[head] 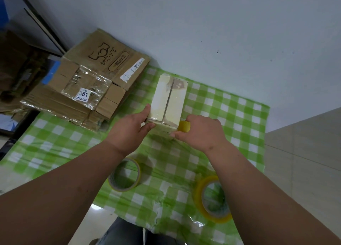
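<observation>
A small cardboard box (168,99) with its top flaps closed and covered in shiny clear tape stands on the green-and-white checked cloth (230,115). My left hand (132,128) presses against the box's near left corner, thumb and fingers on its side and top edge. My right hand (201,132) grips a yellow tape roll (184,126) held against the box's near right corner; most of that roll is hidden by my fingers.
Flattened cardboard boxes (88,86) are stacked at the cloth's left, one in clear plastic with a "351" label. Two more tape rolls lie near me: one (125,174) at centre, one (212,198) under my right forearm. A wall rises behind.
</observation>
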`<state>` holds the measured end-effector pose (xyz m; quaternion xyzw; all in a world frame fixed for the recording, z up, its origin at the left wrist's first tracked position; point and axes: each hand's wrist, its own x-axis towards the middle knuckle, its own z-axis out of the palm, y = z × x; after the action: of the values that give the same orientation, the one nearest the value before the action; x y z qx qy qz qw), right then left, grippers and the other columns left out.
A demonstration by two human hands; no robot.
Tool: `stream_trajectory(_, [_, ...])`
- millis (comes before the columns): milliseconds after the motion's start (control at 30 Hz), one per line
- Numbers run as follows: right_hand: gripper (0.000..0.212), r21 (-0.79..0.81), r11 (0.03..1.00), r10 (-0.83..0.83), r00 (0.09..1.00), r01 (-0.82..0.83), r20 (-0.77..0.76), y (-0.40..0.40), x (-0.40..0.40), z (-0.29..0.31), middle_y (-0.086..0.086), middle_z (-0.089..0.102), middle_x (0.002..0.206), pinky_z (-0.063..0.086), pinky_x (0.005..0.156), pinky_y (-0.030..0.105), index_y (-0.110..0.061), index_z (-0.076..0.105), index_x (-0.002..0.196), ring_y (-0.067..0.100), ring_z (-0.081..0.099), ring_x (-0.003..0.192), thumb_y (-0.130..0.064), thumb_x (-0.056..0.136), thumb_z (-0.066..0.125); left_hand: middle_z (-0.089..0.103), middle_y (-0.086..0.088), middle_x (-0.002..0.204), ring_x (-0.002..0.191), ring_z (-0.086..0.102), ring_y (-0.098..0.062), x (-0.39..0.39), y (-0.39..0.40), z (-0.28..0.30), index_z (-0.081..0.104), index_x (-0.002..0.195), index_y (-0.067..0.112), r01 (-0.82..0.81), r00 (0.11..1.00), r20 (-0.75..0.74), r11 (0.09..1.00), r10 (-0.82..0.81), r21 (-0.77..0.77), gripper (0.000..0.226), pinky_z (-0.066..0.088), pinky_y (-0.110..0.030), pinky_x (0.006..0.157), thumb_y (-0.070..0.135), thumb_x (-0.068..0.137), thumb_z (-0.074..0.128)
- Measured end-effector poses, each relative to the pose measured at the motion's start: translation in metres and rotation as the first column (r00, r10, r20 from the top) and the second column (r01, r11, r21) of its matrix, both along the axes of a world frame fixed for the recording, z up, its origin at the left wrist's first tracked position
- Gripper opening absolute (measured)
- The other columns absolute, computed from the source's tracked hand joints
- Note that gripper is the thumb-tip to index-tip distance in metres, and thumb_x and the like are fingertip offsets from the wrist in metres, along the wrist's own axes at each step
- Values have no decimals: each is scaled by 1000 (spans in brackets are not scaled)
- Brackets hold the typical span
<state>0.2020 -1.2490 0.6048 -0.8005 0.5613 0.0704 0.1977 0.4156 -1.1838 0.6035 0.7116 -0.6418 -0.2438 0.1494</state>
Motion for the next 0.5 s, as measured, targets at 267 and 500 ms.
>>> stream_trajectory(267, [59,273,962,-25,997,6,69,-10,-2,16,-18,51,82,43,84,42,-34,46,78,15,53,86,-88,57,36,68,-7,115,78,57,-20,0,0,-1,30,154,25,-28,994,-101,999,30,18,58,45,-32,71,29,100,53])
stream_trajectory(500, [56,148,988,-50,994,35,101,-2,0,10,-15,54,75,43,69,37,-32,47,75,9,53,71,-86,73,35,69,-6,105,90,62,-17,-22,8,-14,40,150,29,-335,885,-326,941,333,51,48,45,-20,72,26,102,49])
